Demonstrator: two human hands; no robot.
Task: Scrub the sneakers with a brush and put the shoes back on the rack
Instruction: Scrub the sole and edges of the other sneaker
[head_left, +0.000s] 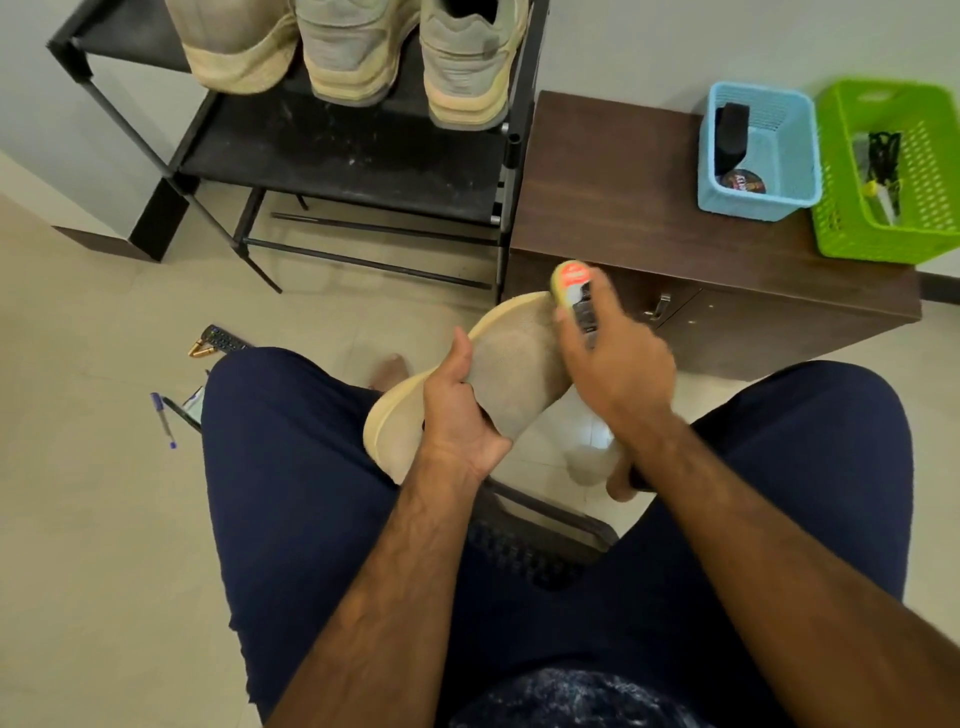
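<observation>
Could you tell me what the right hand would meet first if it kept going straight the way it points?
The right hand, gripping the brush, would meet the sneaker first; the brush seems already against it.

3 beige sneakers stand on a black metal rack; right of it sits a brown wooden cabinet, bearing a blue plastic basket left of a green plastic basket.
</observation>
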